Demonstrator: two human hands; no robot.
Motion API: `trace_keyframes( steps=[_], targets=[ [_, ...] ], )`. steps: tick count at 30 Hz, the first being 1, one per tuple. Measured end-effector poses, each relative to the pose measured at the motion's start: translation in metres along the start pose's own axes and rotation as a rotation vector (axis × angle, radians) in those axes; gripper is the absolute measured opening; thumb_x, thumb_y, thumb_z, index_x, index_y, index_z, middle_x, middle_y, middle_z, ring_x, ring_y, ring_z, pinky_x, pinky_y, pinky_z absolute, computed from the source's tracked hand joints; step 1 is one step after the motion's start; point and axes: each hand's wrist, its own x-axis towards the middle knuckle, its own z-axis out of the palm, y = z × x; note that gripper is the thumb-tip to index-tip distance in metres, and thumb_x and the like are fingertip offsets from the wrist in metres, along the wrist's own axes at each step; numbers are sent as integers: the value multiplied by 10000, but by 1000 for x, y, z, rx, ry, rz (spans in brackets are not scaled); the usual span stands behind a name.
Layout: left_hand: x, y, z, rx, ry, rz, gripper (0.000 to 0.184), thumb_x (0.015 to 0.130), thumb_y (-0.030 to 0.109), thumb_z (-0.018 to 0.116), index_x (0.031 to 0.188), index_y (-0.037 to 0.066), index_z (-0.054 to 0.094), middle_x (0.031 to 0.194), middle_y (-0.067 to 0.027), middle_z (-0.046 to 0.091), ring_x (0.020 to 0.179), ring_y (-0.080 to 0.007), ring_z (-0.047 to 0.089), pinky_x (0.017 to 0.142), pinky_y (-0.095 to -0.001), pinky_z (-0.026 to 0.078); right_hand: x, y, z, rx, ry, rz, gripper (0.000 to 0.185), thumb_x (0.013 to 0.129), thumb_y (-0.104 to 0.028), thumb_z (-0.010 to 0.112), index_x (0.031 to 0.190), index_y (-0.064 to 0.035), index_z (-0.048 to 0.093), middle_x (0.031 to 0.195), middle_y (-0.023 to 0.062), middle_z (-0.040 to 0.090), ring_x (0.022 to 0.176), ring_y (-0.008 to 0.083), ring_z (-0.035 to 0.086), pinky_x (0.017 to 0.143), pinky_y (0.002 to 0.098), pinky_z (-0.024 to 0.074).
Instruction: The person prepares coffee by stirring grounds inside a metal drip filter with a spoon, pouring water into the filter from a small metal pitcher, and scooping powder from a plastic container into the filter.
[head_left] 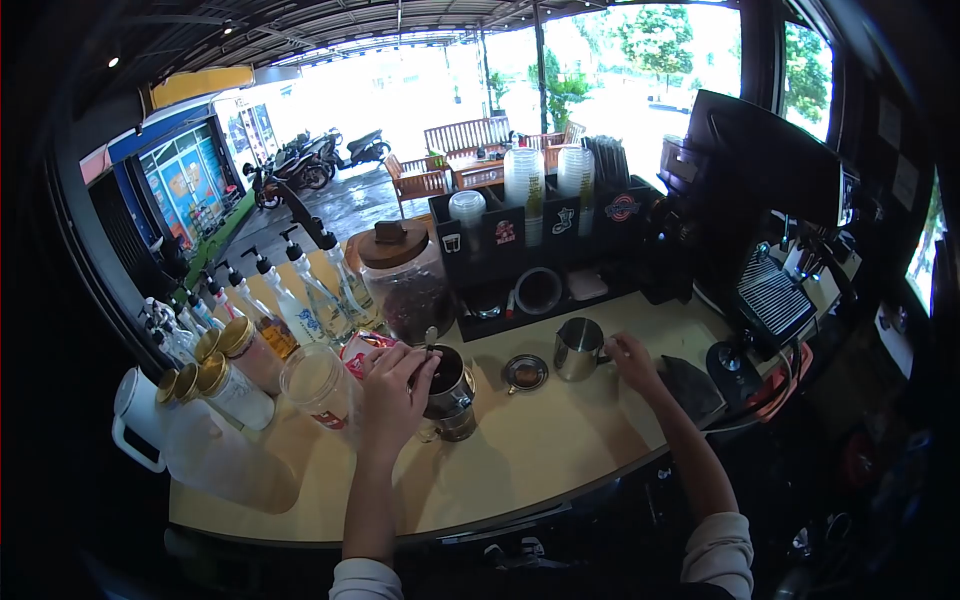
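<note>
My left hand (396, 392) is closed on the small handle of a spoon (431, 337), over the rim of a dark metal cup (450, 388). That cup sits on top of a glass (457, 426). My right hand (632, 362) has its fingers closed at the handle of a steel pitcher (579, 349), which stands upright on the counter. Between the two vessels lies a small round metal lid (526, 373). A clear plastic jar (318, 386) and a red and white packet (364, 349) are just left of my left hand.
Syrup pump bottles (295, 312) and lidded jars (236, 390) line the left side. A large glass jar (408, 287) and a black cup organizer (540, 232) stand behind. An espresso machine (765, 190) is at the right, beside a dark cloth (690, 388). The counter (560, 450) curves toward me.
</note>
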Motion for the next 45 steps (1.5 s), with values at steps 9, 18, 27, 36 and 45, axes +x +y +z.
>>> trace_keyframes(
  steps=[9,18,27,36,45],
  targets=[
    [8,0,-10,-173,26,-178,229,876,224,640,766,25,670,580,-55,610,599,-209,582,761,-354,414,1,-11,16,544,55,-61,168,973,-181,508,843,-73,511,775,-29,519,743,64,482,705,239,394],
    [9,-6,-23,-232,-97,-284,257,929,228,558,810,19,651,616,-70,611,639,-195,599,673,-327,432,26,-104,23,583,-44,-198,155,955,-155,550,841,-82,476,751,-51,478,708,28,432,661,211,366],
    [4,-6,-39,-264,-90,-207,205,963,192,449,913,18,545,776,-126,589,821,-296,551,855,-409,384,38,-189,52,634,-299,-323,176,906,-108,621,841,-65,463,714,-70,369,647,5,356,552,184,341],
    [-5,-11,-39,-278,-75,-222,182,975,151,405,946,20,528,846,-124,564,873,-301,538,852,-415,382,45,-233,70,302,-353,-561,232,867,-102,653,842,-40,430,679,-40,343,630,33,316,536,222,301],
    [-9,-13,-39,-299,-35,-210,138,956,112,427,935,16,524,776,-111,538,793,-278,547,781,-407,399,38,-263,66,79,-406,-599,243,843,-77,668,888,-1,442,704,19,440,611,51,411,542,244,376]
  ],
)
